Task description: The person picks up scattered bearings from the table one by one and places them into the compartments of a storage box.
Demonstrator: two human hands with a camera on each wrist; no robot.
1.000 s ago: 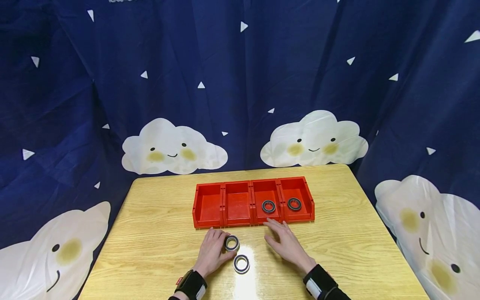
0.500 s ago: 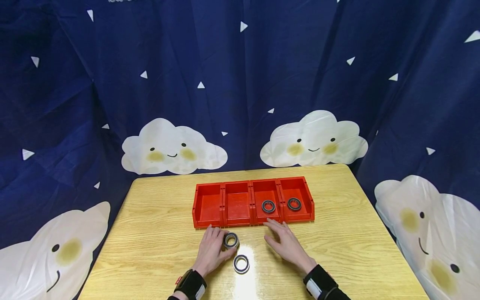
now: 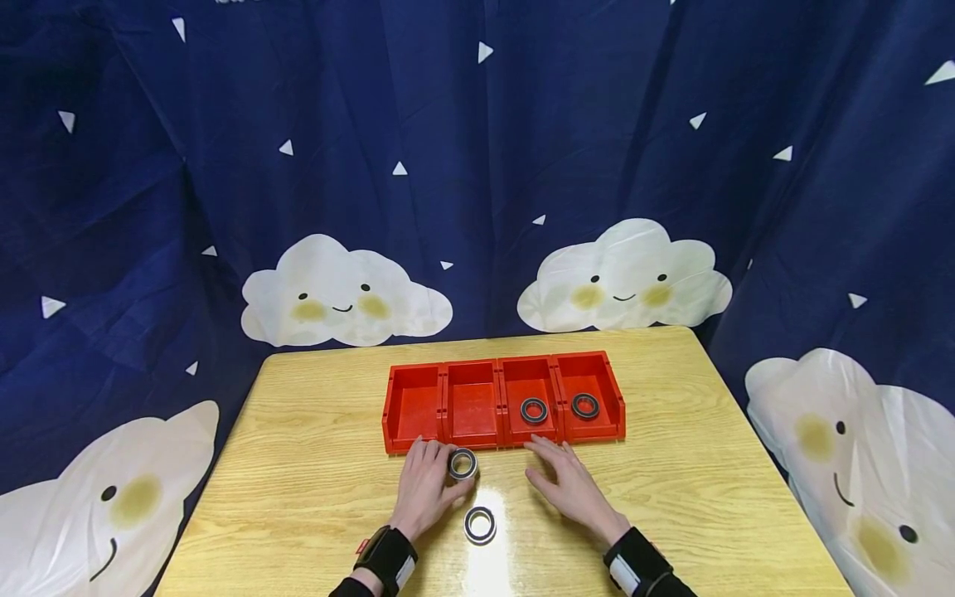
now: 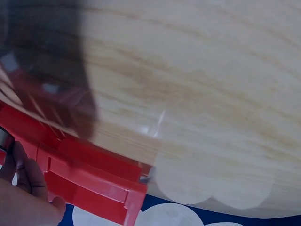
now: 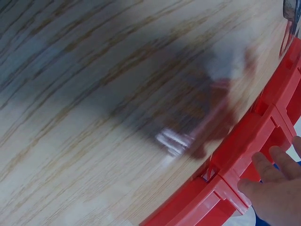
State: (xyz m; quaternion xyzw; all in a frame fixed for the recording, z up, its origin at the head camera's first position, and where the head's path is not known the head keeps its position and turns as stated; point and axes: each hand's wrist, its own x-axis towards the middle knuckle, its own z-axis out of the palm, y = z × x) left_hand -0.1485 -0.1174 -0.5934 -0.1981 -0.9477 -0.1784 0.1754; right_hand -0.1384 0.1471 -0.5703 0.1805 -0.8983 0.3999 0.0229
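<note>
My left hand pinches a ball bearing between thumb and fingers, just in front of the row of red bins. The left wrist view catches only the metal edge of this bearing at the left border, by the fingers. A second bearing lies flat on the table nearer the front. Relaxed and holding nothing, my right hand hovers or rests by the front lip of the third bin. One dark-sealed bearing lies in the third bin from the left, another bearing in the rightmost.
The bins stand joined side by side on the wooden table; the two left ones show bare red floors. Behind the table's back edge hangs a dark blue curtain with cloud prints. Bare wood stretches to both sides of the bins.
My left hand has moved forward with the bearing, from mid-table to close against the bins' front edge. The right hand and the other bearings have stayed put.
</note>
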